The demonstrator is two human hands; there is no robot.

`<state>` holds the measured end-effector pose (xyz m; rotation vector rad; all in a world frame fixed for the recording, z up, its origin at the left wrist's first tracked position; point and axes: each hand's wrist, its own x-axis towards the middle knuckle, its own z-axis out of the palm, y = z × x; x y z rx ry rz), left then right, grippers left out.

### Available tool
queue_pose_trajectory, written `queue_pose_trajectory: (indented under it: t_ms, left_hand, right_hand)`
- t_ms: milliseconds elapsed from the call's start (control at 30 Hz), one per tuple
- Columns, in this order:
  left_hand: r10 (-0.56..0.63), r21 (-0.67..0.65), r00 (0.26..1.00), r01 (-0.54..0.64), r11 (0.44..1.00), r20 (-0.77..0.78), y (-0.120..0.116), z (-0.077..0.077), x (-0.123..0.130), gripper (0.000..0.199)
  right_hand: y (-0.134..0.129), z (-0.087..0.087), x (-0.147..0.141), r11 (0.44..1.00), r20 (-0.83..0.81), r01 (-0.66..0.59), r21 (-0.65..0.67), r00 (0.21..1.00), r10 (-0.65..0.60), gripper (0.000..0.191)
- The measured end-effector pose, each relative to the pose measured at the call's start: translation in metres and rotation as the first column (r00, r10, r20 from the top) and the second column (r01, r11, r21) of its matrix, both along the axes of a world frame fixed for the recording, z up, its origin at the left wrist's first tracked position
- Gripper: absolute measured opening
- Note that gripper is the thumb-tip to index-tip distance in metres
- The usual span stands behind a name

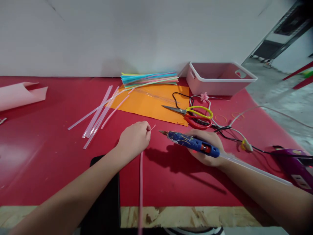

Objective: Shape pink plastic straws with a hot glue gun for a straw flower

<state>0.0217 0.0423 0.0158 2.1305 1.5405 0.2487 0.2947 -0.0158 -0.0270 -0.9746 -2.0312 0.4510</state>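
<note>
My left hand (135, 138) is closed in a pinch on a thin pink pipe cleaner (141, 182). Its short tip pokes out past my fingertips, and the long part hangs down over the table's front edge. In my right hand (207, 140) is a blue hot glue gun (193, 143), its nozzle pointing left towards the tip, a small gap between them. A long clear glue stick (259, 171) runs out of the gun's back end. Scissors (188, 114) with yellow and red handles lie half open just behind the gun. My right fingers are partly hidden by it.
Loose clear glue sticks (97, 112) lie on the red table (49, 169), left of an orange sheet (144, 106). A bundle of pastel pipe cleaners (149, 80) and a pink bin (212, 85) stand by the wall. Cables run to a purple power strip (292, 166). A black object (107, 199) lies under my left forearm.
</note>
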Motion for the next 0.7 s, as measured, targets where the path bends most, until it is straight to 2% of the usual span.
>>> queue_pose_trajectory:
  t_ms: [100,167,300,400,500,567,700]
  left_hand:
    - [0.020,-0.063,0.988,-0.010,0.998,0.152,0.004,-0.001,-0.007,0.018]
    - [0.049,-0.148,0.954,-0.005,0.989,0.296,0.006,-0.002,-0.011,0.023]
    - [0.205,-0.374,0.791,0.031,0.927,0.576,0.009,-0.005,-0.015,0.031]
    - [0.285,-0.470,0.708,0.075,0.879,0.646,0.011,-0.007,-0.016,0.028]
    - [0.348,-0.527,0.631,0.115,0.842,0.694,0.012,-0.008,-0.015,0.022]
    - [0.363,-0.529,0.597,0.123,0.840,0.715,0.011,-0.009,-0.015,0.019]
    - [0.329,-0.496,0.600,0.133,0.858,0.729,0.010,-0.009,-0.013,0.015]
  right_hand:
    - [0.001,-0.003,0.001,0.999,0.004,-0.047,-0.020,0.999,0.047,0.024]
    - [0.001,-0.003,0.002,0.996,-0.006,-0.074,-0.040,0.997,0.074,0.025]
    - [-0.003,0.001,0.002,0.988,-0.035,-0.078,-0.137,0.997,0.074,0.020]
    - [-0.008,0.004,-0.002,0.977,-0.073,-0.030,-0.210,0.997,0.015,0.017]
    - [-0.009,0.005,-0.005,0.970,-0.088,-0.031,-0.241,0.996,0.010,0.018]
    - [-0.006,0.004,-0.003,0.967,-0.062,-0.058,-0.247,0.997,0.045,0.018]
    - [0.002,0.001,0.003,0.967,0.037,-0.180,-0.181,0.981,0.190,0.023]
